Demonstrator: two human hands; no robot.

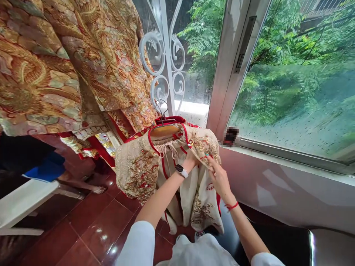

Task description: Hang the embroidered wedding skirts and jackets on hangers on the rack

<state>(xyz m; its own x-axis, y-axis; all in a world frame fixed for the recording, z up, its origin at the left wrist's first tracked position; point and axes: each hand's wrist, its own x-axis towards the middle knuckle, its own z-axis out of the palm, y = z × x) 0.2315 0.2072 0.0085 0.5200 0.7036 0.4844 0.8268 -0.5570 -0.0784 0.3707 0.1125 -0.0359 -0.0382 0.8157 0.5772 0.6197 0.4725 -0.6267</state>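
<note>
A cream embroidered jacket (pixel 138 173) with red piping and gold beadwork hangs open at the front on a hanger (pixel 163 119). Drawstrings are tied in a bow (pixel 168 149) below its neck. My left hand (pixel 192 158), with a watch on the wrist, reaches inside the jacket's right-side front panel; its fingers are hidden behind the cloth. On the outside of that same panel, my right hand (pixel 220 179) pinches the beaded front edge. A small teal spot shows by its fingertip; I cannot tell whether a small tool is held.
Gold and red embroidered garments (pixel 111 55) hang at upper left. A white scroll-work metal grille (pixel 163 55) stands before the wet window (pixel 291 103). At left is a white bench (pixel 27 201) beside a person's leg (pixel 74 181). A black seat (pixel 283 240) stands at lower right.
</note>
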